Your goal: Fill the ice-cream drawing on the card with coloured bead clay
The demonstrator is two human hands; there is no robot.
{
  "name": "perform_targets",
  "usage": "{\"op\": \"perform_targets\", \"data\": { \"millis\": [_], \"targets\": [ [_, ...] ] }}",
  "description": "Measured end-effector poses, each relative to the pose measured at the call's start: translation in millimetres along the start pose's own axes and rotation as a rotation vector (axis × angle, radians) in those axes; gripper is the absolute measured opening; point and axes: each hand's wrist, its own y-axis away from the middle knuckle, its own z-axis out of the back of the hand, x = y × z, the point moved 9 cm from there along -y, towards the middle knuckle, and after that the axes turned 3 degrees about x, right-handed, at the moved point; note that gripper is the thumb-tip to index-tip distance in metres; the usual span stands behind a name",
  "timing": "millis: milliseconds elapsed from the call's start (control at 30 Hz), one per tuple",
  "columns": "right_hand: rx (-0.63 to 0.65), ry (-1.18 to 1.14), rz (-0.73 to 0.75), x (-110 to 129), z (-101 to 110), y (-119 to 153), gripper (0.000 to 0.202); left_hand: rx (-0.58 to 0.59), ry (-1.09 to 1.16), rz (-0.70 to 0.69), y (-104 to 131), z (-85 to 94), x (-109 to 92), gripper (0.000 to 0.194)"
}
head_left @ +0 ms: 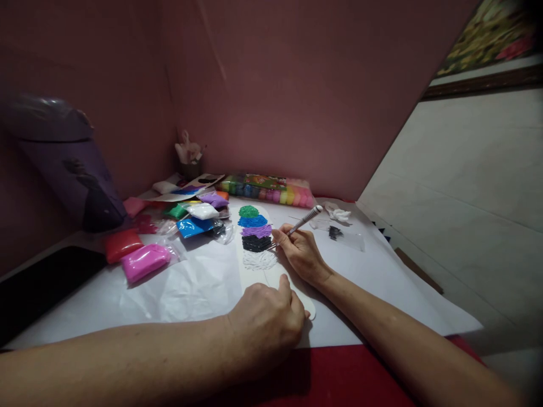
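A long white board [250, 278] lies on white paper, with textured patches stacked along it: green [248, 211], blue [253, 220], purple [256, 231], black [256, 243] and white [259, 260]. My right hand [303, 251] pinches a thin tool [306, 219] with a striped handle; its tip is at the right edge of the black patch. Below the white patch, my left hand [271, 316] rests on the board's near part, with the index finger extended and the other fingers curled. What lies under the left palm is hidden.
Bags of coloured clay [146, 262] lie at the left, near a black flat object [51, 282] and a purple bin [76, 169]. A pack of colours [267, 190] stands behind. White clay [338, 213] and a black piece [335, 232] lie at the right.
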Motion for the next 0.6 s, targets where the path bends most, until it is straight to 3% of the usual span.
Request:
{"op": "perform_targets", "data": {
  "millis": [133,600],
  "targets": [
    [-0.036,-0.02,-0.011,-2.5,2.7,0.0,0.038,0.015,-0.001,0.004,0.4,-0.8,-0.1,0.034],
    [0.012,0.031,-0.036,-7.1,-1.8,-0.3,0.039,0.02,-0.014,0.002,1.0,-3.5,0.1,0.032]
  ]
}}
